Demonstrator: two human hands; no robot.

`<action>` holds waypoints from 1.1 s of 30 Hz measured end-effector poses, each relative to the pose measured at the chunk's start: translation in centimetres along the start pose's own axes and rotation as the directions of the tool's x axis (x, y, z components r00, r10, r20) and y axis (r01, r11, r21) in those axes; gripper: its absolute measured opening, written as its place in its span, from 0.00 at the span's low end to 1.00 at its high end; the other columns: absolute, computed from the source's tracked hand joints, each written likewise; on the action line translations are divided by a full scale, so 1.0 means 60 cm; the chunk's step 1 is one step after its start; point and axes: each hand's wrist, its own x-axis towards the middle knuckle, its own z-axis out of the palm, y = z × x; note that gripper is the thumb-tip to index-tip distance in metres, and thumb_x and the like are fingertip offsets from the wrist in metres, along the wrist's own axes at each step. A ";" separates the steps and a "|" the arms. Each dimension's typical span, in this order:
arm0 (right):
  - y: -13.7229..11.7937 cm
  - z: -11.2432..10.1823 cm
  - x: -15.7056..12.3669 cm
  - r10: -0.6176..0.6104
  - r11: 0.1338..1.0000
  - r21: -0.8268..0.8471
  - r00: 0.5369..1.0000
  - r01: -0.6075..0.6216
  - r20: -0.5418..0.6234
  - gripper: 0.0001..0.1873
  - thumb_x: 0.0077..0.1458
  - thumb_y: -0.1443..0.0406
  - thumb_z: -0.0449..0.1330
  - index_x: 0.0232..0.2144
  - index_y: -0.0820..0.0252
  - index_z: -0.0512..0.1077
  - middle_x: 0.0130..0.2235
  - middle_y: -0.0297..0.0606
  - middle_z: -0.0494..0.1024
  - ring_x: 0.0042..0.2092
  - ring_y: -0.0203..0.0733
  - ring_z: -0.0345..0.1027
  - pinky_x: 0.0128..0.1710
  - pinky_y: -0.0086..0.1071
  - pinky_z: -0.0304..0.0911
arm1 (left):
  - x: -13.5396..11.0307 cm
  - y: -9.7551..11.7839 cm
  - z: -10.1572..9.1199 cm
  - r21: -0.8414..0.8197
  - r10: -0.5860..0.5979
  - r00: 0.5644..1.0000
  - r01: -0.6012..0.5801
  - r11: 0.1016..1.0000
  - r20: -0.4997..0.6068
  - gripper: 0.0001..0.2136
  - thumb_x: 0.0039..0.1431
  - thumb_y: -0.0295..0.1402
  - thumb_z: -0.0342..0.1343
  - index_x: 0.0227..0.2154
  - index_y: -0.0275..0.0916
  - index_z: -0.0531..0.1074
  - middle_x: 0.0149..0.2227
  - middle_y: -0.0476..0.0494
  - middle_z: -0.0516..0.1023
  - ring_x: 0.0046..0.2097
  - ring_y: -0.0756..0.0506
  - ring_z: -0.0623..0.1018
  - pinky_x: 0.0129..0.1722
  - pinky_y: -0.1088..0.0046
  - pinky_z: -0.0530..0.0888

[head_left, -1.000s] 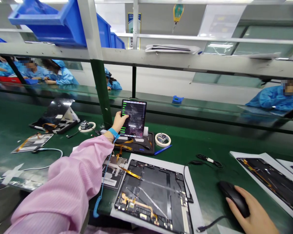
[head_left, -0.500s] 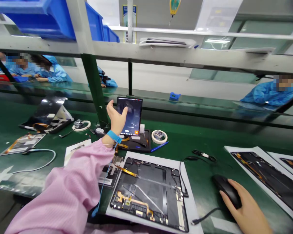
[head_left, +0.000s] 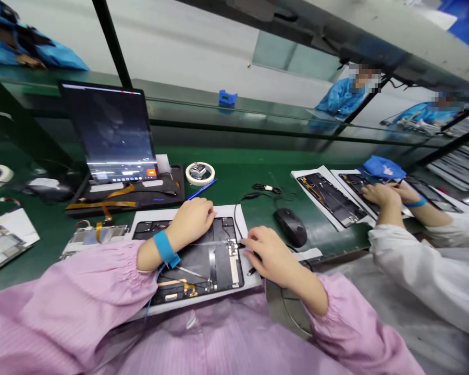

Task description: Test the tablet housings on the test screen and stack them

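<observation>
The open tablet housing lay under your left grip, beside your right grip; whether either held anything, I couldn't tell. Beyond, the propped tablet showed illegible text.

Black tablet shell, insides exposed, flat on white sheet.

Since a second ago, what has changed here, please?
The right hand released the black mouse and moved left beside the open black tablet housing; the left hand came down from the upright black screen to above the housing. The white tape roll stayed put.
</observation>
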 end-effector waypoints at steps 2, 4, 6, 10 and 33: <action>0.001 0.009 0.019 -0.069 0.994 -0.075 0.995 0.074 0.070 0.08 0.59 0.67 0.54 0.39 0.62 0.73 0.36 0.42 0.71 0.39 0.44 0.61 0.39 0.38 0.60 | 0.005 -0.007 0.003 0.013 0.007 0.999 -0.007 1.000 0.041 0.11 0.58 0.36 0.50 0.22 0.42 0.68 0.26 0.40 0.73 0.32 0.39 0.72 0.34 0.63 0.64; 0.010 0.012 0.031 -0.153 0.978 -0.125 0.982 0.167 0.112 0.08 0.60 0.67 0.53 0.35 0.63 0.73 0.34 0.41 0.71 0.38 0.43 0.61 0.38 0.37 0.59 | 0.008 -0.009 0.001 -0.004 0.006 0.999 -0.006 1.000 0.054 0.13 0.58 0.40 0.50 0.21 0.42 0.67 0.25 0.41 0.72 0.30 0.40 0.72 0.32 0.64 0.63; 0.018 0.006 0.036 -0.218 0.962 -0.141 0.970 0.232 0.112 0.09 0.60 0.67 0.53 0.33 0.63 0.72 0.33 0.40 0.71 0.37 0.43 0.61 0.38 0.36 0.58 | 0.009 -0.008 -0.002 -0.045 -0.016 0.998 0.019 0.999 0.063 0.16 0.57 0.44 0.50 0.20 0.42 0.67 0.24 0.42 0.72 0.28 0.42 0.71 0.30 0.66 0.61; 0.019 -0.015 0.035 -0.243 0.966 -0.081 0.968 0.247 0.056 0.06 0.58 0.67 0.54 0.35 0.63 0.71 0.37 0.42 0.72 0.42 0.45 0.61 0.42 0.38 0.60 | 0.011 -0.005 -0.007 -0.166 -0.060 0.986 0.086 0.982 0.156 0.23 0.57 0.53 0.45 0.15 0.42 0.66 0.20 0.44 0.71 0.23 0.45 0.68 0.26 0.68 0.57; 0.028 -0.016 -0.019 0.180 0.857 0.462 0.973 -0.229 0.147 0.09 0.63 0.64 0.52 0.40 0.60 0.71 0.33 0.36 0.77 0.34 0.37 0.69 0.36 0.32 0.64 | 0.010 -0.005 0.001 -0.071 -0.070 0.974 0.087 0.994 0.216 0.26 0.59 0.54 0.42 0.16 0.41 0.69 0.21 0.43 0.73 0.24 0.45 0.68 0.26 0.69 0.52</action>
